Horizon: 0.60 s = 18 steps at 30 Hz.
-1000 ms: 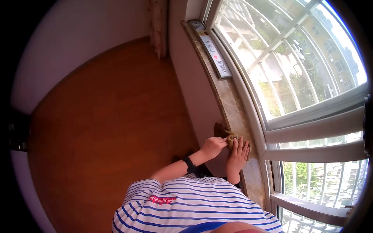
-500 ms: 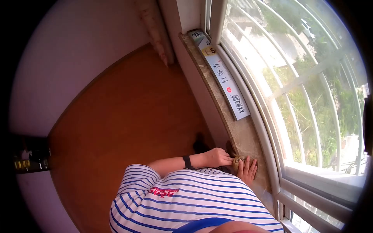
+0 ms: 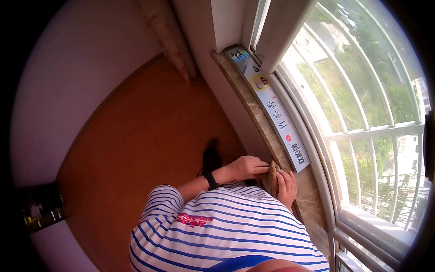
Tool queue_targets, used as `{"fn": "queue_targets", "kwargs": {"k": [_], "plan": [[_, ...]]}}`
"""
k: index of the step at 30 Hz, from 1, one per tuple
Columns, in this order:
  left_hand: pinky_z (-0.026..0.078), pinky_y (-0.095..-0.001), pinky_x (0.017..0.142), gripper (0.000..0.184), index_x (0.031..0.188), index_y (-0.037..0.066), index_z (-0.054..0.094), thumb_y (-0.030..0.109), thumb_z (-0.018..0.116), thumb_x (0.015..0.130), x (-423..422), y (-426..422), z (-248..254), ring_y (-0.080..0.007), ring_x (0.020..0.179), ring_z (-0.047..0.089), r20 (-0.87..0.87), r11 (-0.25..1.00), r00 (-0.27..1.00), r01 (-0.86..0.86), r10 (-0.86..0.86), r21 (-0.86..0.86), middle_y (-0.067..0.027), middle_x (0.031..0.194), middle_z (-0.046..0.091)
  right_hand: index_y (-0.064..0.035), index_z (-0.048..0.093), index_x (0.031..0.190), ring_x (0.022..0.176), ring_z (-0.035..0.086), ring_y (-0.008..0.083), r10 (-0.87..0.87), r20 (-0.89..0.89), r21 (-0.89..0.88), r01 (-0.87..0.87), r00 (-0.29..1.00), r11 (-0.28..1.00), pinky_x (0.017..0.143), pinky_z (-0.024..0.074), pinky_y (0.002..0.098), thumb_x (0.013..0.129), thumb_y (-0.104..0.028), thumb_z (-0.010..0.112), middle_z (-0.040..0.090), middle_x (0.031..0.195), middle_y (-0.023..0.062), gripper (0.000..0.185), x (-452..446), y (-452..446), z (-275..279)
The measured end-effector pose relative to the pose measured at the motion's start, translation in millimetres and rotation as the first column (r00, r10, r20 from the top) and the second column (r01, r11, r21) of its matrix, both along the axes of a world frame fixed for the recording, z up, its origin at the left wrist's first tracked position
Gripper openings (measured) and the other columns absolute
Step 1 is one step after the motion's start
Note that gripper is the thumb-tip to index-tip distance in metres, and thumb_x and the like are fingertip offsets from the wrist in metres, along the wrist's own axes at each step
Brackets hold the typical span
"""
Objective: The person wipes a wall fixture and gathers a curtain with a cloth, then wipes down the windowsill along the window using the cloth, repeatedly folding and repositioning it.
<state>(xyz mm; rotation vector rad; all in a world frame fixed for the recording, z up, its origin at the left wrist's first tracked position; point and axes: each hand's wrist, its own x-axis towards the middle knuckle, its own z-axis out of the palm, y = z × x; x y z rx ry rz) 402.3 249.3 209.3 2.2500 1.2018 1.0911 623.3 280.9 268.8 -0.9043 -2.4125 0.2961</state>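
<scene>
Brown cloth lies between your fingers, long axis pointing away from you, your right hand curled onto it, your left hand meeting its left side, grip indeterminable, the printed box just beyond the right fingers.

A short-sleeved white shirt with thin blue stripes, red chest lettering and blue collar accompanies a black left wristband.
</scene>
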Motion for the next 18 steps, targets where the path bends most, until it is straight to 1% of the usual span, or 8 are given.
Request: {"fn": "queue_targets", "kwargs": {"k": [3, 4, 8, 11, 13, 14, 17, 18], "plan": [[0.051, -0.0352, 0.077, 0.040, 0.116, 0.012, 0.068, 0.009, 0.070, 0.076, -67, 14, -2, -0.0215, 0.091, 0.065, -0.038, 0.997, 0.997, -0.073, 0.073, 0.000, -0.0034, 0.110, 0.067, -0.0072, 0.067, 0.117, 0.094, 0.064, 0.0265, -0.008, 0.008, 0.027, 0.008, 1.000, 1.000, 0.087, 0.0505, 0.0416, 0.082, -0.014, 0.069, 0.066, 0.107, 0.0093, 0.036, -57, 18, 7], [0.050, -0.0364, 0.081, 0.043, 0.118, 0.013, 0.068, 0.007, 0.070, 0.076, -90, 18, -2, -0.0225, 0.094, 0.064, -0.065, 0.990, 0.988, -0.140, 0.141, 0.020, -0.0034, 0.113, 0.067, -0.0076, 0.067, 0.118, 0.088, 0.062, 0.0235, -0.003, 0.006, 0.173, 0.002, 1.000, 0.985, 0.079, 0.0474, 0.0395, 0.077, -0.020, 0.073, 0.064, 0.102, 0.0064, 0.043, -84, 29, 16], [0.046, -0.0401, 0.093, 0.051, 0.123, 0.015, 0.067, 0.000, 0.066, 0.074, -175, 35, 21, -0.0253, 0.108, 0.061, -0.163, 0.898, 0.893, -0.382, 0.420, 0.219, -0.0040, 0.121, 0.066, -0.0187, 0.067, 0.128, 0.093, 0.058, 0.0248, -0.123, 0.022, 0.267, 0.113, 0.992, 0.957, 0.086, 0.0448, 0.0408, 0.075, -0.032, 0.079, 0.058, 0.103, 0.0053, 0.055, -154, 60, 28], [0.043, -0.0429, 0.101, 0.057, 0.126, 0.015, 0.066, -0.005, 0.062, 0.073, -223, 68, 48, -0.0267, 0.121, 0.057, -0.073, 0.832, 0.876, -0.424, 0.477, 0.359, -0.0056, 0.129, 0.063, -0.0244, 0.065, 0.133, 0.098, 0.056, 0.0280, -0.288, 0.034, 0.324, 0.262, 0.957, 0.909, 0.088, 0.0442, 0.0422, 0.076, -0.037, 0.080, 0.054, 0.112, 0.0074, 0.061, -192, 70, 37], [0.041, -0.0453, 0.104, 0.059, 0.127, 0.014, 0.065, -0.007, 0.059, 0.073, -239, 96, 50, -0.0276, 0.127, 0.054, -0.070, 0.872, 0.911, -0.364, 0.407, 0.328, -0.0069, 0.133, 0.061, -0.0252, 0.062, 0.137, 0.106, 0.052, 0.0300, -0.423, 0.046, 0.275, 0.395, 0.905, 0.876, 0.093, 0.0423, 0.0427, 0.075, -0.040, 0.081, 0.050, 0.119, 0.0101, 0.066, -211, 78, 23], [0.039, -0.0477, 0.108, 0.060, 0.129, 0.012, 0.064, -0.008, 0.057, 0.072, -243, 110, 51, -0.0285, 0.133, 0.050, -0.075, 0.901, 0.927, -0.333, 0.366, 0.278, -0.0083, 0.137, 0.059, -0.0237, 0.059, 0.139, 0.119, 0.049, 0.0328, -0.458, 0.084, 0.171, 0.440, 0.885, 0.882, 0.102, 0.0396, 0.0465, 0.063, -0.028, 0.087, 0.048, 0.128, 0.0130, 0.081, -214, 78, 7], [0.035, -0.0531, 0.112, 0.062, 0.130, 0.010, 0.063, -0.010, 0.054, 0.072, -228, 162, -2, -0.0310, 0.138, 0.046, -0.130, 0.965, 0.962, -0.223, 0.241, 0.139, -0.0101, 0.143, 0.055, -0.0225, 0.057, 0.141, 0.122, 0.048, 0.0301, -0.506, 0.230, 0.168, 0.479, 0.831, 0.862, 0.103, 0.0382, 0.0450, 0.068, -0.024, 0.082, 0.049, 0.130, 0.0111, 0.077, -213, 96, -42], [0.032, -0.0550, 0.114, 0.061, 0.128, 0.007, 0.063, -0.011, 0.052, 0.071, -221, 174, -12, -0.0326, 0.140, 0.043, -0.155, 0.969, 0.960, -0.217, 0.233, 0.117, -0.0127, 0.143, 0.055, -0.0204, 0.060, 0.137, 0.122, 0.049, 0.0275, -0.571, 0.324, 0.396, 0.440, 0.754, 0.806, 0.103, 0.0383, 0.0435, 0.073, -0.017, 0.074, 0.049, 0.132, 0.0086, 0.066, -212, 106, -56]]}}
